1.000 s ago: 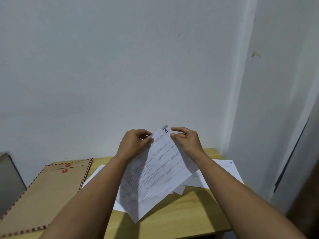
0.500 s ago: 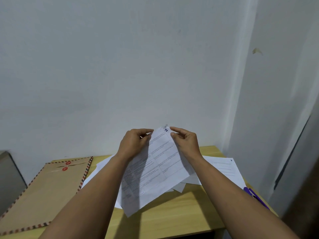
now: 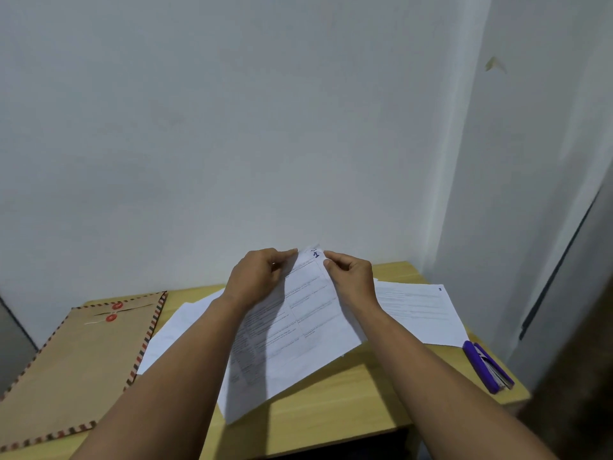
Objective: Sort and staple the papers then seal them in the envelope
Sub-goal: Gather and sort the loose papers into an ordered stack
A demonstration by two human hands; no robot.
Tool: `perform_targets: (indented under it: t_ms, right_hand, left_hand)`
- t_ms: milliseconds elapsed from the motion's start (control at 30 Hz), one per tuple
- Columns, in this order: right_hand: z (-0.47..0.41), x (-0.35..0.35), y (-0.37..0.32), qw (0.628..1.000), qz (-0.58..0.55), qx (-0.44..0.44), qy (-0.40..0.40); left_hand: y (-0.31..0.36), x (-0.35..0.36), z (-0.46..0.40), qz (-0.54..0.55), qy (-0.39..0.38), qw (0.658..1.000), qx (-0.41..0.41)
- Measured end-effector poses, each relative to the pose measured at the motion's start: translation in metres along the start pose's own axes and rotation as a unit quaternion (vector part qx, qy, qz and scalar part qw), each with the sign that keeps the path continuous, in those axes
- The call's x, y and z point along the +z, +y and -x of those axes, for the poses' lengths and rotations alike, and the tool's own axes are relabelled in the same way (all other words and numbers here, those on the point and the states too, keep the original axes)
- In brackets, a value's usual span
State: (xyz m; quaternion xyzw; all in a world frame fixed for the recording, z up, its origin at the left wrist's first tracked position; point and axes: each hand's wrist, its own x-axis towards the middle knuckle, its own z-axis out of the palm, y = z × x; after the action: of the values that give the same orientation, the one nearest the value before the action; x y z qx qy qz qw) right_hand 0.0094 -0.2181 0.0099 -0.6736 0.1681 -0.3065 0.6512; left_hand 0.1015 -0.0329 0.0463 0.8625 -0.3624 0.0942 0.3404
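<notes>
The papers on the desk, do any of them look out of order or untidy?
Yes. Loose sheets lie fanned at different angles under the arms, and one page sits apart on the right. The held sheet, pinched by the left hand and right hand, is tilted.

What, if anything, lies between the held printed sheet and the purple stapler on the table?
Nothing visible blocks it. Both hands, left hand and right hand, pinch the printed sheet at its top. The purple stapler lies at the table's right edge, with only bare tabletop and a flat loose sheet between.
</notes>
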Motion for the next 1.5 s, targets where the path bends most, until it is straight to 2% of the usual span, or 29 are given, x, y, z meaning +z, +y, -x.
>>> perform_targets:
  t_ms: [167, 267, 467, 567, 667, 867, 967, 1133, 1267, 1500]
  right_hand:
    - [-0.023, -0.037, 0.023, 0.994, 0.105, 0.033, -0.016]
    - [-0.047, -0.082, 0.039, 0.979, 0.193, 0.058, 0.015]
    - [-0.089, -0.172, 0.078, 0.909, 0.367, 0.135, 0.142]
    - [-0.1, -0.201, 0.095, 0.867, 0.444, 0.174, 0.143]
    - [-0.104, -0.214, 0.106, 0.846, 0.479, 0.192, 0.135]
    - [-0.107, -0.216, 0.12, 0.835, 0.482, 0.204, 0.168]
    - [-0.109, -0.212, 0.125, 0.842, 0.481, 0.164, 0.183]
    - [-0.101, -0.202, 0.106, 0.9, 0.37, 0.087, 0.215]
    - [-0.098, -0.186, 0.07, 0.934, 0.31, 0.007, 0.179]
    - [-0.083, -0.143, -0.005, 0.96, 0.233, -0.093, 0.125]
  left_hand:
    - [-0.009, 0.026, -0.011, -0.035, -0.029, 0.999, 0.013]
    - [-0.016, 0.047, -0.018, -0.034, -0.039, 0.998, 0.021]
    - [-0.03, 0.088, -0.042, -0.007, -0.064, 0.997, 0.033]
    - [-0.038, 0.105, -0.055, -0.002, -0.077, 0.997, 0.027]
    - [-0.04, 0.118, -0.063, 0.016, -0.085, 0.996, 0.03]
    - [-0.031, 0.13, -0.068, 0.032, -0.1, 0.994, 0.036]
    - [-0.027, 0.131, -0.067, 0.03, -0.1, 0.994, 0.038]
    - [-0.019, 0.122, -0.065, 0.048, -0.096, 0.994, 0.031]
    - [-0.001, 0.104, -0.061, 0.067, -0.08, 0.994, 0.045]
    - [0.029, 0.044, -0.04, 0.068, -0.05, 0.995, 0.043]
